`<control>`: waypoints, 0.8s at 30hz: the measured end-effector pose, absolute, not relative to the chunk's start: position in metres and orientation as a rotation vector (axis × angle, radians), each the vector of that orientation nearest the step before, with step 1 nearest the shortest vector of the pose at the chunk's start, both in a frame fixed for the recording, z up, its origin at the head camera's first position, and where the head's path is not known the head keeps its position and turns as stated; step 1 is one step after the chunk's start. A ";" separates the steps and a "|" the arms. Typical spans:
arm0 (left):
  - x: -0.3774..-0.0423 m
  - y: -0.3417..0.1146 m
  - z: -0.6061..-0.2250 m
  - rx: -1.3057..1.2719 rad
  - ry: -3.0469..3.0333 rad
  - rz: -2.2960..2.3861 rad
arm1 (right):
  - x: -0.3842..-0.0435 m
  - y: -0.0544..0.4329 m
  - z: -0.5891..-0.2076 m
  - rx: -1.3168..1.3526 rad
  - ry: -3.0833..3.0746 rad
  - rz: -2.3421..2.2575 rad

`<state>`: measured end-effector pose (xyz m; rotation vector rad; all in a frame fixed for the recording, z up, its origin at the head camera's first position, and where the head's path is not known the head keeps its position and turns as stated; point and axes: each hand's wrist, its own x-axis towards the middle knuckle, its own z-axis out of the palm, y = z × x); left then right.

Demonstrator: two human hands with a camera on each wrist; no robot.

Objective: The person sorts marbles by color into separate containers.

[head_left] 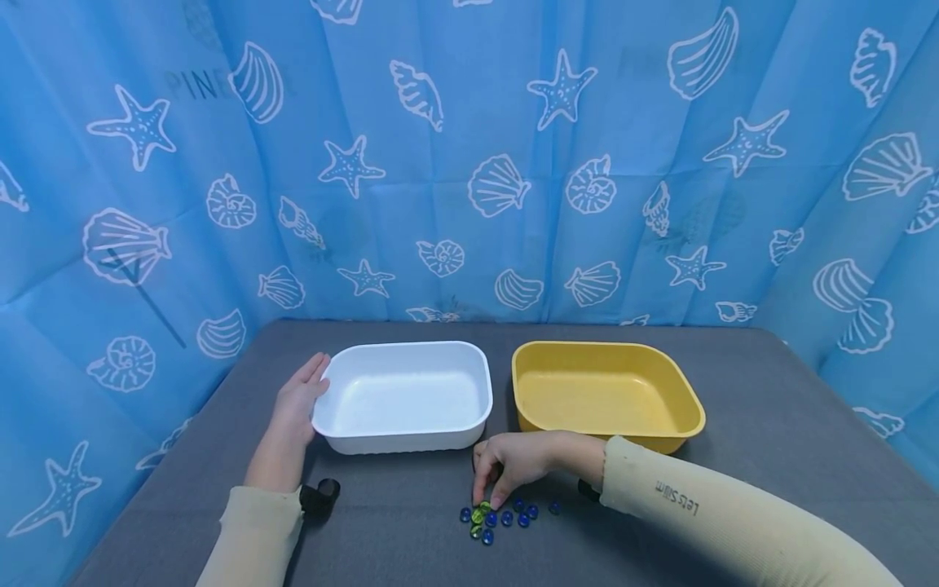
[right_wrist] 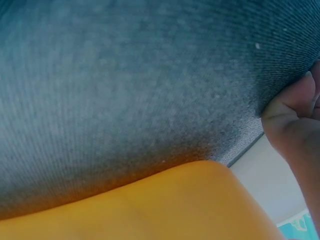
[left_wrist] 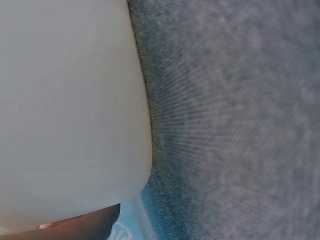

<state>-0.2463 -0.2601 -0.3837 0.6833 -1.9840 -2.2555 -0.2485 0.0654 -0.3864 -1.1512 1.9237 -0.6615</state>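
My left hand (head_left: 295, 408) rests against the left side of the white basin (head_left: 402, 443), its fingers fairly straight along the wall. In the left wrist view, part of a finger (left_wrist: 95, 224) shows beyond the white basin's wall (left_wrist: 75, 110). Low over the grey cloth, my right hand (head_left: 517, 458) pinches a green glass marble (head_left: 485, 506) between thumb and fingertips. Other green marbles (head_left: 477, 517) lie just below it, with several blue marbles (head_left: 507, 518) scattered around and to the right. The right wrist view shows the thumb (right_wrist: 290, 107), but no marbles.
A yellow basin (head_left: 609, 351) stands right of the white one, with a narrow gap between them. My right wrist passes in front of its near wall. Grey cloth (head_left: 396, 522) covers the table. A blue curtain with shell prints (head_left: 455, 147) hangs behind.
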 end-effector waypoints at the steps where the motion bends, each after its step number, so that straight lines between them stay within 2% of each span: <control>1: -0.246 -0.260 -0.384 0.677 -1.984 -2.253 | -0.248 0.066 -0.386 -1.155 1.927 -0.664; 24: -0.246 -0.262 -0.380 0.647 -1.961 -2.293 | -0.248 0.066 -0.382 -1.066 1.955 -0.779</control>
